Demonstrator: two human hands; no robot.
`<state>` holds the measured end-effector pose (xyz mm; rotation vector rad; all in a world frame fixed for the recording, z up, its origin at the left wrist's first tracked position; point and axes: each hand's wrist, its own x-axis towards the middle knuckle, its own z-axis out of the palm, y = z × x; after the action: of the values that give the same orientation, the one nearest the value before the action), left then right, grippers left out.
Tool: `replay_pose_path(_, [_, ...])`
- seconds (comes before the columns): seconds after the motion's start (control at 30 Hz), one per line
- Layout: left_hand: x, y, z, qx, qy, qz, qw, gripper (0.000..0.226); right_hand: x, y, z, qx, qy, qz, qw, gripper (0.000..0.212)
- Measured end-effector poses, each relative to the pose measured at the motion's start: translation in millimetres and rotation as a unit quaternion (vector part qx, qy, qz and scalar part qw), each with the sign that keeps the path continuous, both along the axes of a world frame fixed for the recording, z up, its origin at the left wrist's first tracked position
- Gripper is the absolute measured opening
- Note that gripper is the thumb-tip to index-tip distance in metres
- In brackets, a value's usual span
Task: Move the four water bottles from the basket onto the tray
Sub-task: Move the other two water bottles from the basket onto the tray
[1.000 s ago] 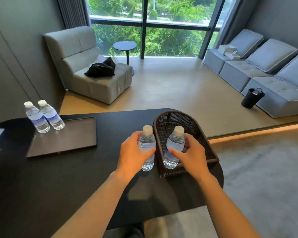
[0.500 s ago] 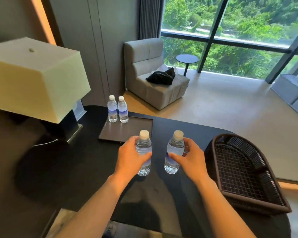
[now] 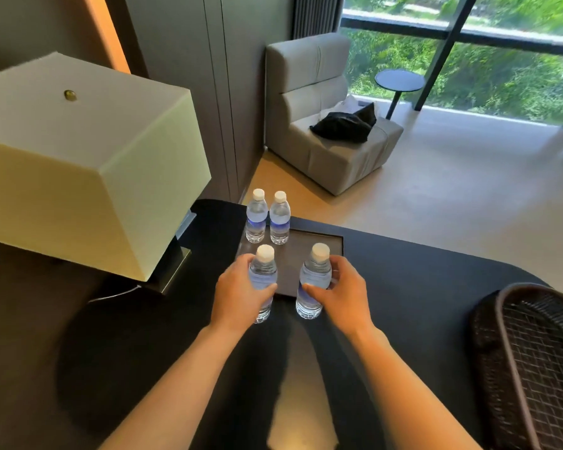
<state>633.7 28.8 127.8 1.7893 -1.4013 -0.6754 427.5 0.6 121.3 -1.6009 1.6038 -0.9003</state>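
Left hand (image 3: 241, 295) grips bottle (image 3: 262, 280); right hand (image 3: 342, 295) grips second bottle (image 3: 314, 284), above tray (image 3: 316, 251) edge.

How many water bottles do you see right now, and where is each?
4. Two stand at the tray's far left corner: one, one. The left hand holds one, the right hand another. The visible basket portion holds none.

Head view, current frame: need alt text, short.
A person's left hand and right hand each hold an upright water bottle above the near edge of a dark tray, where two more bottles already stand at the far left corner. An empty wicker basket sits at right.
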Motion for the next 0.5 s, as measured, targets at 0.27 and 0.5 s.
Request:
replay_pose_path(0.27, [39.1, -93.4, -33.0, 0.006, 0.017, 0.007, 1.0, 0.059, 57.2, -84.2, -48.4, 0.008, 0.015, -0.019, 1.0, 0.065])
replay_pose_path(0.5, [49.7, -145.1, -65.4, 0.015, 0.03, 0.021, 0.999, 0.062, 86.1, -126.8, -83.8, 0.021, 0.032, -0.042, 0.998, 0.064])
